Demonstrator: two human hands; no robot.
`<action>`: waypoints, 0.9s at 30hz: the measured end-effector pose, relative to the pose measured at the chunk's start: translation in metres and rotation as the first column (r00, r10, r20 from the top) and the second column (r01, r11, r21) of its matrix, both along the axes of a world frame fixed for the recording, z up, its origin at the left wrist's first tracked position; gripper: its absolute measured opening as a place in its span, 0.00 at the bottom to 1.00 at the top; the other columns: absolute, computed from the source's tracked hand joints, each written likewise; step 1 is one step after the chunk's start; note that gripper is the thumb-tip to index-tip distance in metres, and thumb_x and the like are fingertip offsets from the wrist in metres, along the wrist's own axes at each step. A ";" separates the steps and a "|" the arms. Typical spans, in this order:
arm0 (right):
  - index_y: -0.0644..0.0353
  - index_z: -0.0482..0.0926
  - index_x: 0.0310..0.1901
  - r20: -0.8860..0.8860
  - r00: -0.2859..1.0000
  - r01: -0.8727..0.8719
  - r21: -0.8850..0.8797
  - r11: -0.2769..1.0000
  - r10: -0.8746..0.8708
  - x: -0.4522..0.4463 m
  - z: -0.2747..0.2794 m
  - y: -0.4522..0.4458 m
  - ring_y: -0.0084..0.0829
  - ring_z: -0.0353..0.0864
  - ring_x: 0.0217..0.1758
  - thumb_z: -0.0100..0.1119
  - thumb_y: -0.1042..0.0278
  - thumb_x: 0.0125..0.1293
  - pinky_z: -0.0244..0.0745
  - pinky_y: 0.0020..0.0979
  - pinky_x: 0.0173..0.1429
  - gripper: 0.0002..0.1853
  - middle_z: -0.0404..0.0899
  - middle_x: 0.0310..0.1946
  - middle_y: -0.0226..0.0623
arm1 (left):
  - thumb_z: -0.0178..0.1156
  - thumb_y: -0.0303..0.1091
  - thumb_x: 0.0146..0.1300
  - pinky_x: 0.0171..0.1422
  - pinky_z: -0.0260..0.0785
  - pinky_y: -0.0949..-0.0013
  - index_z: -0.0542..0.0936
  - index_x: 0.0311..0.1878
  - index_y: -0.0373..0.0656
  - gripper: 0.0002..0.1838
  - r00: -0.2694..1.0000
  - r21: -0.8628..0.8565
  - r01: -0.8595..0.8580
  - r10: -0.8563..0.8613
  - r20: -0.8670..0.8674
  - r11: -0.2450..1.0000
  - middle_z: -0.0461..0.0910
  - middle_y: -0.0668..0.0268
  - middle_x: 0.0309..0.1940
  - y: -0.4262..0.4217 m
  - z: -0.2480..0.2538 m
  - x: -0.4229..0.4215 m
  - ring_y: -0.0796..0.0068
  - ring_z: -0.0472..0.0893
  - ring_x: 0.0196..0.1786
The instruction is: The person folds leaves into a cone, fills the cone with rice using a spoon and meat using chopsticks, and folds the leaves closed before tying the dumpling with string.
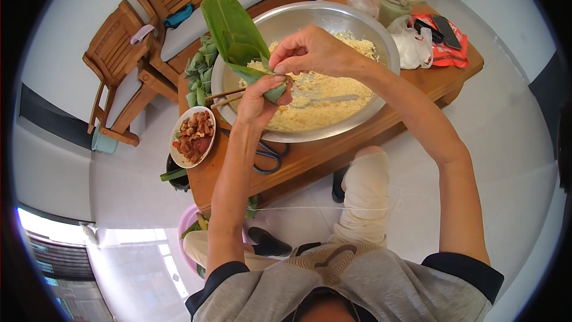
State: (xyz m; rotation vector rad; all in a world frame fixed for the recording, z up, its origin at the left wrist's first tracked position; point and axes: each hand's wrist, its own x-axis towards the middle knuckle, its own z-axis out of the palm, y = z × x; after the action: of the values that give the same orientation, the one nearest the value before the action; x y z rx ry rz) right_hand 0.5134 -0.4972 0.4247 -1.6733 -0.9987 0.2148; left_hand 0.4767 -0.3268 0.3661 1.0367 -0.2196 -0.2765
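My left hand [257, 100] is closed around the lower end of a long green bamboo leaf [233, 27], folded into a cone. The leaf's broad free end stands up and leans left. Thumb and fingers of my right hand [313, 53] pinch the leaf's edge at the cone's mouth, just above my left thumb. Some pale rice shows inside the fold. Both hands are over a large metal basin [390, 62] of pale yellowish rice [322, 116]. Chopsticks [223, 100] stick out past the basin's left rim, partly hidden by my left hand.
Wrapped leaf parcels [201, 68] pile left of the basin, near a bowl of meat pieces [193, 137]. Black-handled scissors [271, 158] lie at the table's front edge. A bottle [394, 6], plastic bag [411, 45] and phone [445, 31] sit at right. A pink tub [186, 232] stands below.
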 end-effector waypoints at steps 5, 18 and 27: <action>0.64 0.78 0.33 0.166 0.984 0.069 0.013 0.998 -0.071 -0.002 -0.008 0.014 0.15 0.70 0.24 0.58 0.72 0.54 0.66 0.18 0.28 0.06 0.75 0.21 0.28 | 0.57 0.30 0.49 0.25 0.58 0.72 0.71 0.35 0.40 0.10 1.000 0.010 -0.005 0.004 0.023 1.000 0.72 0.62 0.24 -0.003 0.001 -0.003 0.73 0.67 0.21; 0.63 0.77 0.36 -0.158 0.985 -0.065 0.031 0.997 0.069 0.017 -0.015 0.006 0.17 0.69 0.23 0.57 0.64 0.58 0.65 0.19 0.30 0.11 0.75 0.25 0.29 | 0.60 0.27 0.46 0.24 0.58 0.75 0.71 0.36 0.41 0.12 0.999 -0.035 0.043 -0.043 0.001 0.998 0.73 0.65 0.24 -0.004 0.000 -0.005 0.77 0.70 0.25; 0.65 0.74 0.37 -0.522 0.837 -0.102 0.140 0.985 0.161 0.017 -0.026 0.016 0.18 0.71 0.19 0.62 0.66 0.54 0.67 0.18 0.25 0.13 0.75 0.27 0.32 | 0.61 0.28 0.45 0.22 0.55 0.77 0.72 0.35 0.41 0.12 0.965 -0.002 0.259 -0.259 0.031 0.966 0.72 0.64 0.24 -0.005 0.002 -0.005 0.78 0.67 0.21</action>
State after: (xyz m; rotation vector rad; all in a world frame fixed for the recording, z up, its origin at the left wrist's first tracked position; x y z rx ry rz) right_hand 0.5304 -0.4808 0.3983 -1.3339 -0.6831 0.6710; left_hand 0.4721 -0.3320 0.3681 1.0069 -0.3846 -0.4971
